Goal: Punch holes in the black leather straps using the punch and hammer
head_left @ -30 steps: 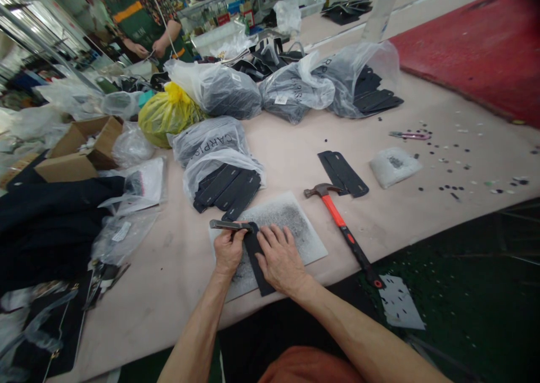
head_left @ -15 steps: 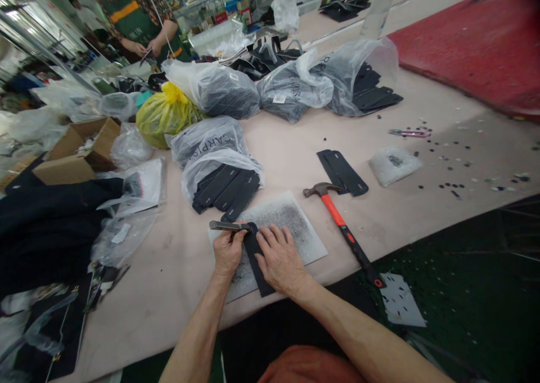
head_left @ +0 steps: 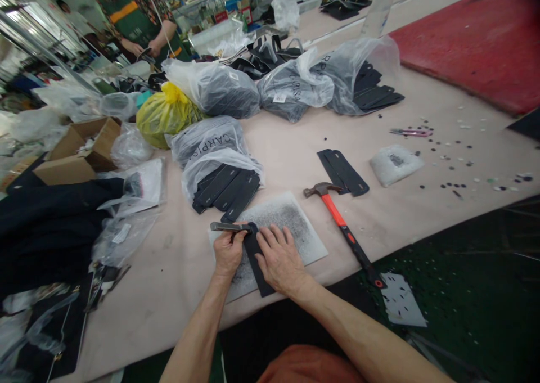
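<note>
My left hand is closed around a metal punch, whose tip rests at the far end of a black strip. The punch leans over to the left. With fingers stretched out, my right hand lies flat on that strip and presses it against a pale, scuffed cutting board. To the right lies a claw hammer with a red and black handle, its end reaching past the table edge. Beside its head are a few more black strips.
A plastic bag of black strips lies just beyond the board, with more filled bags behind. At right are a whitish block, a pink cutter and scattered scraps. A red board lies far right. Another person stands across the table.
My hands, the punch and the strip look the same as before. A dark flat piece has come in at the right edge. The other person's hands have shifted slightly.
</note>
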`<control>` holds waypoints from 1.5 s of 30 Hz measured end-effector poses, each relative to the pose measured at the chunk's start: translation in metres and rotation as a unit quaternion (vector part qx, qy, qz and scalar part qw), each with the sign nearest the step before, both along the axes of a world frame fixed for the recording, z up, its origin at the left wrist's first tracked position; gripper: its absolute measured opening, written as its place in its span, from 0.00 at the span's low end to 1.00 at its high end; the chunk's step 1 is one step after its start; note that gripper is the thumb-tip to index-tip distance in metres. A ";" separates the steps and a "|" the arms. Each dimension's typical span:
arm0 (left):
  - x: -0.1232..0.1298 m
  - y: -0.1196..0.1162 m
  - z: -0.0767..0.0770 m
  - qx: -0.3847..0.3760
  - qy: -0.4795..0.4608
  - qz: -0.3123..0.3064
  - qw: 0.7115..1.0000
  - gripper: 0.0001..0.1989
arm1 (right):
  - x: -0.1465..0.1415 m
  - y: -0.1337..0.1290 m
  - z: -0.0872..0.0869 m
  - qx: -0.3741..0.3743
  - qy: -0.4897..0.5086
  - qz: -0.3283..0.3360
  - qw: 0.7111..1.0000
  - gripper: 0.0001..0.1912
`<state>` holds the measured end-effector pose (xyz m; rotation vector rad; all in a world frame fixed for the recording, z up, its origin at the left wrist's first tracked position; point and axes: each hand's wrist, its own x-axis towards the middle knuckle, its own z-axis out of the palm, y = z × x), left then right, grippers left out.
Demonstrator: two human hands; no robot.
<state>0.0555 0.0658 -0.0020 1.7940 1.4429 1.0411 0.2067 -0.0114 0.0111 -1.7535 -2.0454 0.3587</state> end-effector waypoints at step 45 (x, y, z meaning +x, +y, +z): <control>-0.001 0.002 -0.014 0.063 0.126 -0.063 0.988 0.05 | 0.169 -0.022 -0.009 -0.178 -0.087 -0.221 0.955 0.10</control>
